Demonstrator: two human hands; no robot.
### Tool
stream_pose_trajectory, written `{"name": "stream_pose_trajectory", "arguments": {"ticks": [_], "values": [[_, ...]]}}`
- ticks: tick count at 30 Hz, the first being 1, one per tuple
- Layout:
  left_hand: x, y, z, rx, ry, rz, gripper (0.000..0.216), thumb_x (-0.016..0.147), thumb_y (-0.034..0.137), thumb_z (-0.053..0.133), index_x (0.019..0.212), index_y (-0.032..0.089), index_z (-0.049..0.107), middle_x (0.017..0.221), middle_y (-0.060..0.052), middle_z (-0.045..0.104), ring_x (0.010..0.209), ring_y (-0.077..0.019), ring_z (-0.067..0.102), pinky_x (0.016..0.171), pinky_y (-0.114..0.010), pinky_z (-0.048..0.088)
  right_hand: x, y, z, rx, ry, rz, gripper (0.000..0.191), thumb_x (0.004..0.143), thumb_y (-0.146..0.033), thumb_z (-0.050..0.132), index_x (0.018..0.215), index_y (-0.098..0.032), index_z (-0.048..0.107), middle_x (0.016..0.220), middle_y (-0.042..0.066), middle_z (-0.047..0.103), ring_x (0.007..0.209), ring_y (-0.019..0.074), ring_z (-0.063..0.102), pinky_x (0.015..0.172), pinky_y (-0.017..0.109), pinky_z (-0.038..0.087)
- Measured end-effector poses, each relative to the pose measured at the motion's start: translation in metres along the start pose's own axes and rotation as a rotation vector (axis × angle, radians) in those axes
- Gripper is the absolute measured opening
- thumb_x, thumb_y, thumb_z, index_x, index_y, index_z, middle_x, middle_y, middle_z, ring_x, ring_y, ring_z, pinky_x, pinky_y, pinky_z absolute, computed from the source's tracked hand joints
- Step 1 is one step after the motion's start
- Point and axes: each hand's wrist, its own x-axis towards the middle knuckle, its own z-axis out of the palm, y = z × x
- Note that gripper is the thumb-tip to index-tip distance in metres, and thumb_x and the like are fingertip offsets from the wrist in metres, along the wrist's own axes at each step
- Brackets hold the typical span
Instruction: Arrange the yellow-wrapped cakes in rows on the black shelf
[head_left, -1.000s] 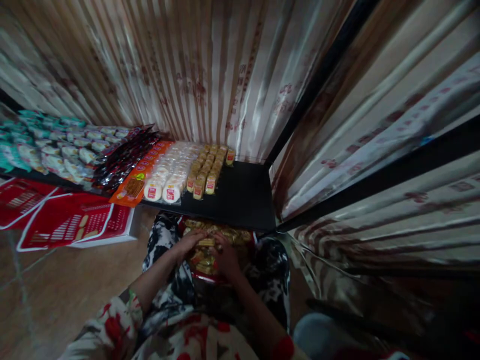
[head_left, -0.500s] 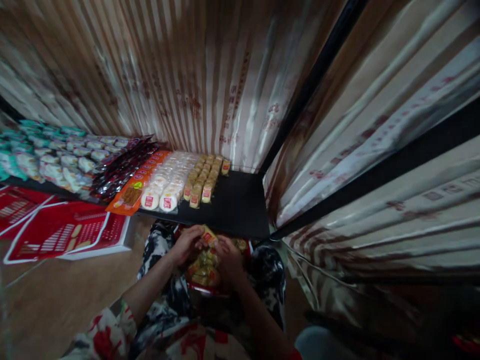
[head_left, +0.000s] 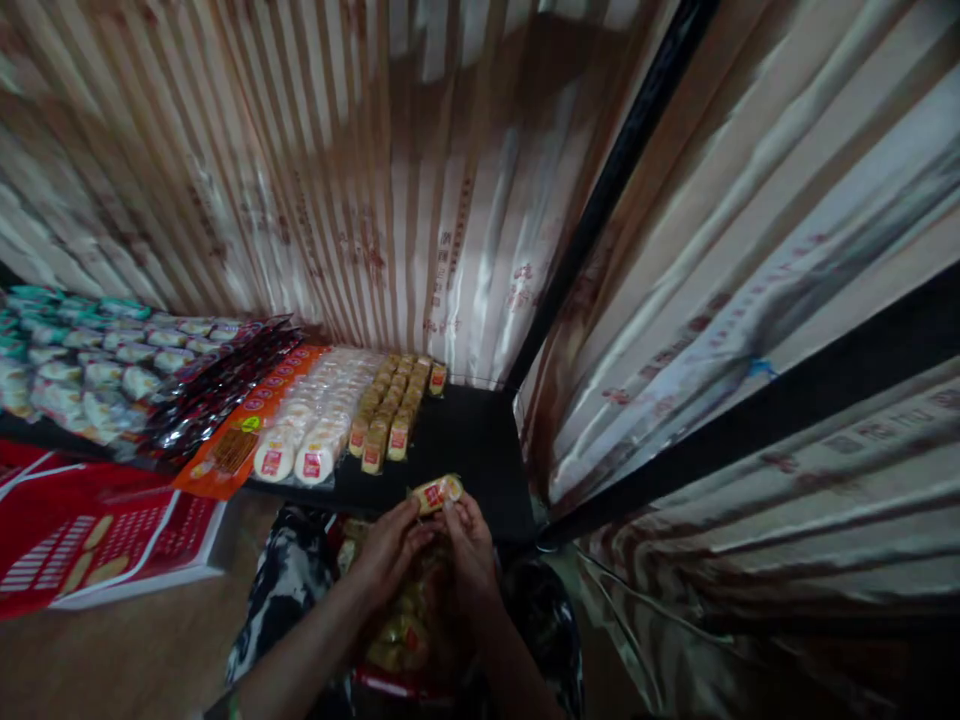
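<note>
A small yellow snack packet [head_left: 436, 494] in a clear wrapper with a red label is held level between my two hands. My left hand [head_left: 391, 545] pinches its left end. My right hand [head_left: 469, 540] grips its right end, thumb against the wrapper. Below them, a red-rimmed container [head_left: 390, 684] between my knees holds more yellow wrapped packets [head_left: 401, 640], partly hidden by my hands. Just beyond, similar yellow packets [head_left: 386, 410] stand in rows on a black shelf [head_left: 472, 440].
Along the shelf to the left lie white round packets [head_left: 315, 460], an orange bag [head_left: 225, 450], dark shiny bags [head_left: 202, 395] and white-and-green packets [head_left: 90, 350]. Red printed boxes [head_left: 97, 540] sit lower left. A black post [head_left: 600, 220] and striped sheeting [head_left: 337, 200] enclose the shelf.
Both hands have lifted the yellow packet away from the container toward the shelf's front edge and turned it level. The camera view has tilted up a little.
</note>
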Motion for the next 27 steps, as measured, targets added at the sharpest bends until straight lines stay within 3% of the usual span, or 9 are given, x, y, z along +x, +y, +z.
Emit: {"name": "stream_pose_trajectory", "arguments": {"ticks": [3, 7, 13, 20, 27], "values": [[0.015, -0.006, 0.007, 0.094, 0.060, 0.013, 0.029, 0.074, 0.037, 0.064, 0.091, 0.014, 0.060, 0.098, -0.010, 0.067, 0.079, -0.0155, 0.067, 0.070, -0.023, 0.050, 0.031, -0.005, -0.005, -0.051, 0.095, -0.069, 0.048, 0.070, -0.043, 0.062, 0.110, -0.017, 0.054, 0.087, 0.006, 0.069, 0.075, 0.0194, 0.065, 0.065, 0.029, 0.052], [0.039, -0.021, 0.017, 0.228, 0.131, 0.039, 0.026, 0.077, 0.037, 0.056, 0.091, 0.015, 0.058, 0.089, -0.007, 0.066, 0.068, -0.0130, 0.064, 0.061, -0.022, 0.048, 0.079, -0.008, -0.005, -0.160, 0.181, -0.178, 0.042, 0.068, -0.043, 0.061, 0.100, -0.017, 0.055, 0.085, 0.006, 0.068, 0.078, 0.0188, 0.064, 0.071, 0.030, 0.051], [0.085, -0.017, 0.038, 0.385, 0.222, 0.151, 0.035, 0.083, 0.029, 0.044, 0.113, 0.015, 0.054, 0.125, -0.011, 0.053, 0.103, -0.0180, 0.057, 0.055, -0.017, 0.048, 0.141, -0.010, -0.002, -0.452, 0.196, -0.273, 0.042, 0.073, -0.044, 0.052, 0.105, -0.017, 0.057, 0.086, 0.004, 0.065, 0.078, 0.0183, 0.062, 0.072, 0.030, 0.049], [0.132, -0.001, 0.048, 0.337, 0.152, 0.291, 0.044, 0.087, 0.034, 0.042, 0.128, 0.018, 0.046, 0.142, -0.010, 0.038, 0.121, -0.0224, 0.046, 0.065, -0.019, 0.052, 0.191, -0.013, 0.013, -0.621, 0.176, -0.298, 0.043, 0.075, -0.046, 0.047, 0.105, -0.019, 0.060, 0.083, 0.003, 0.065, 0.077, 0.0180, 0.061, 0.073, 0.029, 0.047], [0.162, 0.011, 0.055, 0.257, 0.153, 0.314, 0.047, 0.089, 0.032, 0.040, 0.135, 0.021, 0.038, 0.148, -0.008, 0.030, 0.129, -0.0235, 0.039, 0.077, -0.025, 0.052, 0.227, -0.014, 0.028, -0.723, 0.161, -0.373, 0.041, 0.075, -0.043, 0.047, 0.104, -0.018, 0.062, 0.085, 0.004, 0.065, 0.076, 0.0174, 0.059, 0.074, 0.029, 0.046]]}}
